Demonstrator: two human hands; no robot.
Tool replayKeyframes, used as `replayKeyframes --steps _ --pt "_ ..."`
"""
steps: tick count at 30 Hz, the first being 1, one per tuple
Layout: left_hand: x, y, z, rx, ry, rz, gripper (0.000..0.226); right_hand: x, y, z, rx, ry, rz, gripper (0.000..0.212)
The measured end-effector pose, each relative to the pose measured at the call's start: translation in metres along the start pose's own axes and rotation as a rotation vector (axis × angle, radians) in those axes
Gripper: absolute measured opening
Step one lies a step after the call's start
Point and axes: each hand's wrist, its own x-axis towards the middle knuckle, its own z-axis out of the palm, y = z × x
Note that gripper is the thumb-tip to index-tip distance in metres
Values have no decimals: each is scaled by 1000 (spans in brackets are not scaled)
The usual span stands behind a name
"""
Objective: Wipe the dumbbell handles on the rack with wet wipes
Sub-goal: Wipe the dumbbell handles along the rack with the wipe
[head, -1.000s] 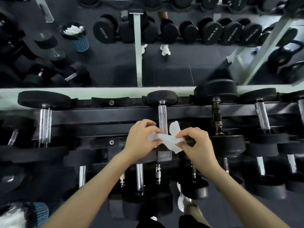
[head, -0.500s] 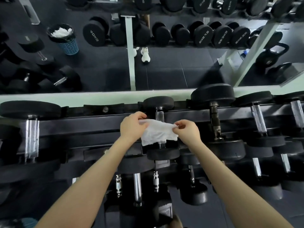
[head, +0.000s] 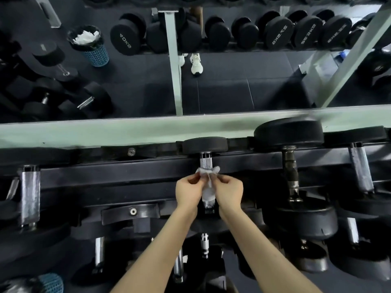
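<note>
A small black dumbbell (head: 204, 144) rests on the top tier of the black rack (head: 118, 172), its chrome handle (head: 205, 162) pointing toward me. A white wet wipe (head: 208, 190) is draped along the near part of that handle. My left hand (head: 188, 192) and my right hand (head: 229, 192) pinch the wipe from either side, close together, over the handle. The handle's far end shows bare above the wipe.
More dumbbells with chrome handles lie left (head: 29, 195) and right (head: 359, 166), one with a dark handle (head: 291, 172). A mirror behind the rack reflects more dumbbells and a blue bin (head: 96, 52) of used wipes. Lower tiers hold more dumbbells; another blue bin (head: 50, 283) stands bottom left.
The wipe, spread flat between my hands half a second ago, is now gathered lengthwise around the handle. Both hands have come closer together.
</note>
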Motion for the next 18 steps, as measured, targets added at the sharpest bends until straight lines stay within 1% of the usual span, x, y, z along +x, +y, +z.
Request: replayKeyframes --steps 1,5,7,9,10,11,12,13,14,16,18 --pt "1 3 3 -31 18 -1 3 3 -4 3 39 12 -9 12" --pt "9 20 12 -123 85 33 21 14 -24 16 144 28 -52 14" --pt "9 23 14 -124 90 43 20 11 -22 14 154 6 -71 17" --pt "4 19 10 -80 49 58 9 2 -11 6 66 -37 -98 20" --pt "1 15 5 -43 11 63 10 -3 -5 0 5 -66 -112 17" --pt "-1 12 0 -8 -37 59 20 -8 -1 -6 -59 -111 -128 14" --pt "-1 9 -4 16 -82 52 28 -11 3 -10 -128 -155 -148 19" --pt "-1 8 -8 35 -108 44 33 -11 5 -13 -179 -184 -164 26" --pt "-1 8 -8 46 -111 41 35 -8 4 -13 -220 -193 -184 28" --pt "0 11 -3 48 -37 37 31 0 -2 -8 -254 -139 -215 21" --pt "3 16 6 58 89 45 23 10 -13 3 -175 -56 -192 18"
